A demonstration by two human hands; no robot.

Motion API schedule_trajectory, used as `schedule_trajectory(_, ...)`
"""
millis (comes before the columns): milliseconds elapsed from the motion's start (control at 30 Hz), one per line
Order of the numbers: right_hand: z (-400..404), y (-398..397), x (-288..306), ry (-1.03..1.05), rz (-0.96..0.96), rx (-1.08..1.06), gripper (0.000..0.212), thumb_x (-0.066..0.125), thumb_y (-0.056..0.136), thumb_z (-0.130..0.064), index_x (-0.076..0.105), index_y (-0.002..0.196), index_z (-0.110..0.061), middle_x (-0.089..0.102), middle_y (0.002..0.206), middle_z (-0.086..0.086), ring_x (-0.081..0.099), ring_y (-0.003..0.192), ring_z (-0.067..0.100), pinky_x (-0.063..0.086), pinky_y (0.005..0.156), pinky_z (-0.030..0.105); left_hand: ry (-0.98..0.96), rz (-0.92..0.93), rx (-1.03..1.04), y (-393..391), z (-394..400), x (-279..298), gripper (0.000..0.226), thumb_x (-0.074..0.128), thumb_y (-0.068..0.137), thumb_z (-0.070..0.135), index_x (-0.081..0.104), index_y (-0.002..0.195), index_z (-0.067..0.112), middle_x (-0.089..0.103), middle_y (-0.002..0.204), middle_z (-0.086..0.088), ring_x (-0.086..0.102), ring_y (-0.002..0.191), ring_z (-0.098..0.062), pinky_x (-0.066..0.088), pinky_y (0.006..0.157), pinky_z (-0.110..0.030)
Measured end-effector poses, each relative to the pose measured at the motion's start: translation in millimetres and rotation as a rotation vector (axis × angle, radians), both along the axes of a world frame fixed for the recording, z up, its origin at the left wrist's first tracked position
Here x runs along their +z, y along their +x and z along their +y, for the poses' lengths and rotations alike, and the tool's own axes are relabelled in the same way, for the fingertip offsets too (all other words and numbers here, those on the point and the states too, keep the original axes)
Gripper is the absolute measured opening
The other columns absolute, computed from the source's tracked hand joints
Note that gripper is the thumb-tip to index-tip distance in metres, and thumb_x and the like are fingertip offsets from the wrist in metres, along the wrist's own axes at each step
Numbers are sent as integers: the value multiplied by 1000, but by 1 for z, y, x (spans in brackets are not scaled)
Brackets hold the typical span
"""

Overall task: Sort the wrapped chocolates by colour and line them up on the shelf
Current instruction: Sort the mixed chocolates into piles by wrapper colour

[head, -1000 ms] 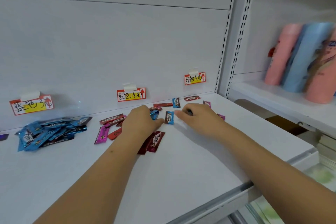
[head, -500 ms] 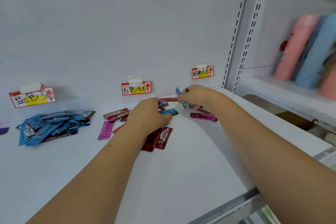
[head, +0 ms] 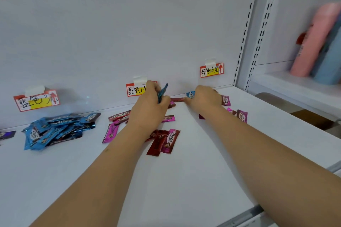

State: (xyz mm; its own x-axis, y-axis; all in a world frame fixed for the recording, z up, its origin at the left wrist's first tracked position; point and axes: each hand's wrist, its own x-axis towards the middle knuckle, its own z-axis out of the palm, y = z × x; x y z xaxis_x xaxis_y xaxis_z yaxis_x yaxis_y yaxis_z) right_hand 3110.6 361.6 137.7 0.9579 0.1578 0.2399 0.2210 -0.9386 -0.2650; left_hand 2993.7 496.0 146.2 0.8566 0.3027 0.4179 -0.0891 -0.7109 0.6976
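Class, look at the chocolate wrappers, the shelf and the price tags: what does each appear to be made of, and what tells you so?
Blue wrappers: probably thin glossy foil or plastic film; they glint and crinkle.
Dark red wrapper: same shiny film, with crimped serrated ends.
Shelf: likely white painted metal, smooth and matte, with slotted uprights alongside.
Price tags: apparently paper, handwritten, stuck up with tape.

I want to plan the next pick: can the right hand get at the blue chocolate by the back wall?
Probably yes: the right hand lies right beside the blue chocolate, with nothing lying on it.
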Motion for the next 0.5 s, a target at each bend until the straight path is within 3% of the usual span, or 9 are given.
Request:
schedule_trajectory(100,-7,11,-2,158,66,46,29,64,90,-37,59,105,-13,60,100,5,55,87,23,45,68,32,-31,-26,80,-1,10,4,16,46,99,28,46,112,20,49,69,3,44,56,-17,39,58,-32)
schedule_trajectory(233,-16,13,1,276,55,91,23,68,84,-29,61,101,-15,62,97,6,57,85,22,51,74,37,-6,-7,176,-7,24,9,30,40,104,34,57,96,10,44,67,1,38,56,-14,33,53,-29)
schedule_trajectory(367,-16,1,5,390,14,184,15,61,90,-26,54,88,-12,53,78,2,52,76,24,44,69,36,-313,25,145,-22,35,16,31,34,106,26,61,113,12,59,83,-1,51,69,-12,39,60,-23)
schedule_trajectory(500,-3,-13,12,462,-2,304,16,53,96,-25,50,90,-10,48,75,0,45,66,17,38,59,32,-85,172,112,-58,55,11,26,35,106,29,57,113,17,64,107,6,57,96,-12,42,82,-26)
